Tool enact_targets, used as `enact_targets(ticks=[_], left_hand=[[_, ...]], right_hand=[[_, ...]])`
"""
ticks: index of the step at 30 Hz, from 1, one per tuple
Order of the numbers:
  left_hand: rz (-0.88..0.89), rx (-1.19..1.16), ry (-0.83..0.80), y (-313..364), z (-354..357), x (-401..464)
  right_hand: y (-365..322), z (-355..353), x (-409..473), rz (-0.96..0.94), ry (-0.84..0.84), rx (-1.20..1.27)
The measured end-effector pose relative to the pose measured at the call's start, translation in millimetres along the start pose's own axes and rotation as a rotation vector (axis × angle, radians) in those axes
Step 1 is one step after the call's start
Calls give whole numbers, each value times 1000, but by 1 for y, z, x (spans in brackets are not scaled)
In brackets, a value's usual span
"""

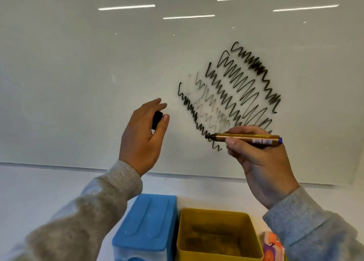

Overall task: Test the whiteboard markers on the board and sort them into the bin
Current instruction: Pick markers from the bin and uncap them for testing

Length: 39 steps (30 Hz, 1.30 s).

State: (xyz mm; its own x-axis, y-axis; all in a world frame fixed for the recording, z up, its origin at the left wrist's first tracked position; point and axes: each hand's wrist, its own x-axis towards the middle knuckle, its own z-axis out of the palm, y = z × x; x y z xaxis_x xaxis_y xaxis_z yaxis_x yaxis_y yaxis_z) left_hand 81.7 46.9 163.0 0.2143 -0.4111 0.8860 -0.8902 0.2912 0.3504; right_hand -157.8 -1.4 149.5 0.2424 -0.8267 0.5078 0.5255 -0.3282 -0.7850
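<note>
Six scribble rows (232,91) already on the whiteboard (98,64), right hand (262,162) pinches an uncapped gold marker (246,138) mid-test, left hand (141,134) grips its black cap (157,120), yellow bin (218,235) sorting remaining

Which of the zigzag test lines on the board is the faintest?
The second zigzag from the left: it is pale grey and nearly gone at its top, while the lines either side are solid black. The marker in the right hand touches the leftmost one.

A white surface (39,192) is running below the board's lower edge, carrying three things side by side; a blue box (145,223) is sitting left of a yellow bin (218,235), close beside it; an orange-and-purple packet (272,245) is lying just right of the bin.
</note>
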Motion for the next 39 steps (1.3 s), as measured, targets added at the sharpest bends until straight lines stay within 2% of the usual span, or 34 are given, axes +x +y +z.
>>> enact_targets(ticks=[6,10,18,23,26,33,36,39], left_hand=[[10,249,-171,-30,31,14],[19,306,-117,-41,38,8],[54,360,-87,-51,39,3],[72,364,-77,-52,39,2],[74,382,-77,-53,40,2],[76,391,-88,-53,40,1],[78,399,-95,-53,39,0],[76,407,-101,-54,39,0]], right_hand=[[10,47,44,-341,-46,-378],[15,71,75,-571,-46,-594],[23,91,109,-864,-61,-748],[32,77,98,-925,-180,-884],[30,67,97,-925,-154,-880],[30,56,92,-923,-207,-909],[37,53,87,-909,-329,-937],[41,45,84,-946,-278,-937]])
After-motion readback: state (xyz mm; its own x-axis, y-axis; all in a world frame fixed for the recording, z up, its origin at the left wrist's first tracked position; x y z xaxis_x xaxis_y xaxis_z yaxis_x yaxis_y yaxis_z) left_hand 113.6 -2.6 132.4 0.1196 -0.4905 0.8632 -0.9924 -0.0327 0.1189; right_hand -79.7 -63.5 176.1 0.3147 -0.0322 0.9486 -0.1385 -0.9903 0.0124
